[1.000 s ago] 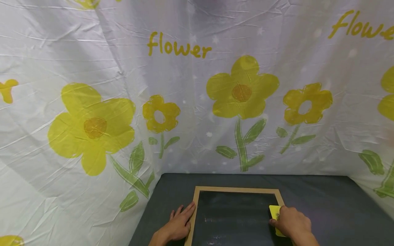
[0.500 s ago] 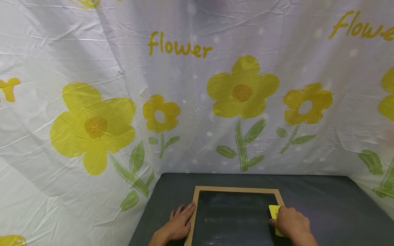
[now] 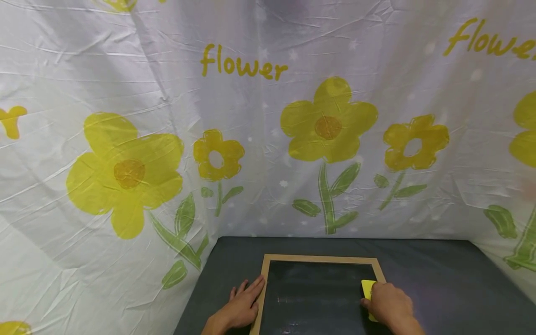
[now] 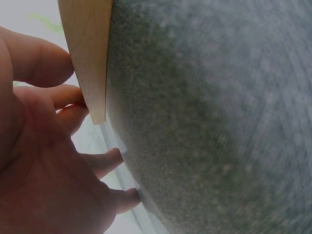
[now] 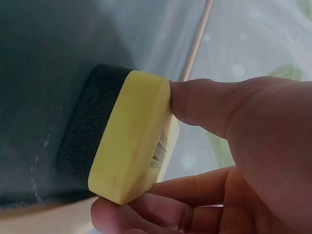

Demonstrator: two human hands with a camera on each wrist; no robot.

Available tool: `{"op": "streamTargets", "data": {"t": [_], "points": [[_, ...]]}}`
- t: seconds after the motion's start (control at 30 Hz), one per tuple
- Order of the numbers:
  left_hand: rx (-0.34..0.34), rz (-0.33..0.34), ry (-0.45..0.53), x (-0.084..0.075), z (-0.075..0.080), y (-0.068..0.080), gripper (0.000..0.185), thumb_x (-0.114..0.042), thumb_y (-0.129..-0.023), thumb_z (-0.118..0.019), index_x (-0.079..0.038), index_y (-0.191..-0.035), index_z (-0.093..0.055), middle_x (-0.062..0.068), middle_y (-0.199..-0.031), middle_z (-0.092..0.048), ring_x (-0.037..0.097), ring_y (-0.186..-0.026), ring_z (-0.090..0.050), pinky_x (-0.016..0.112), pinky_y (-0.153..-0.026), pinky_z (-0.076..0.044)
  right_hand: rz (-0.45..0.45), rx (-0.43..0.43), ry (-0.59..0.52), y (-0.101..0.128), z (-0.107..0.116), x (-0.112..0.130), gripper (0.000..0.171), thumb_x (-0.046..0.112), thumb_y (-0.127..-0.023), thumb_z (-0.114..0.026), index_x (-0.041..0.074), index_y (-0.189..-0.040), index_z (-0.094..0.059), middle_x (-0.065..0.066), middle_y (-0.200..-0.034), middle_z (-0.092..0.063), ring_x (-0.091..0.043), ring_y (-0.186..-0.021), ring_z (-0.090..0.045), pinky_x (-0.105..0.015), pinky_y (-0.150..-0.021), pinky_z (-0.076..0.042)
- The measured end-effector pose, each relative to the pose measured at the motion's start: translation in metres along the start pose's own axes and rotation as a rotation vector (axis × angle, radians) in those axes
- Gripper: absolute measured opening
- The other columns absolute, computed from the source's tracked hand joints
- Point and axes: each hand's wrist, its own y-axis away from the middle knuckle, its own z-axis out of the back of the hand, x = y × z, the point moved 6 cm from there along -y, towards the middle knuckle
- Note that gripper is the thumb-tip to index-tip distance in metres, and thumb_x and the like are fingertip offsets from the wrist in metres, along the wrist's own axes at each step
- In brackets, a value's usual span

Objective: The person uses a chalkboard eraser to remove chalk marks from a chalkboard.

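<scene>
A small chalkboard (image 3: 314, 298) with a light wooden frame (image 3: 322, 258) lies on a dark table. Along its left edge rests my left hand (image 3: 240, 307), fingers spread and fairly straight; in the left wrist view the thumb and nearer fingers touch the wooden frame (image 4: 92, 58) while two others touch the dark surface. My right hand (image 3: 389, 304) grips a yellow board eraser (image 3: 367, 291) near the board's right side. In the right wrist view, the thumb and fingers pinch the yellow body of the eraser (image 5: 129, 131), and its black felt (image 5: 92, 126) faces the board. Faint whitish marks show on the board.
The dark table (image 3: 444, 279) extends beyond the board on both sides and behind. A white curtain (image 3: 259, 139) printed with yellow flowers hangs around the back and sides of the table.
My right hand and the eraser have shifted slightly left, inward from the board's right frame. The left hand stays in place on the frame.
</scene>
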Motion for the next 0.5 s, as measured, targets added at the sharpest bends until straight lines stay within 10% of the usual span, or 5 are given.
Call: {"op": "streamTargets", "data": {"t": [0.5], "points": [[-0.007, -0.006, -0.003, 0.0, 0.0, -0.001, 0.067, -0.013, -0.107, -0.052, -0.014, -0.173, -0.037, 0.007, -0.182, -0.028, 0.061, -0.163, -0.018, 0.09, -0.118, -0.007, 0.101, -0.108, 0.033, 0.006, -0.004, 0.031, 0.054, 0.048, -0.093, -0.085, -0.003, -0.102, -0.072, -0.012, -0.084, -0.067, -0.027, -0.074, -0.064, -0.052, -0.072, -0.059]]}}
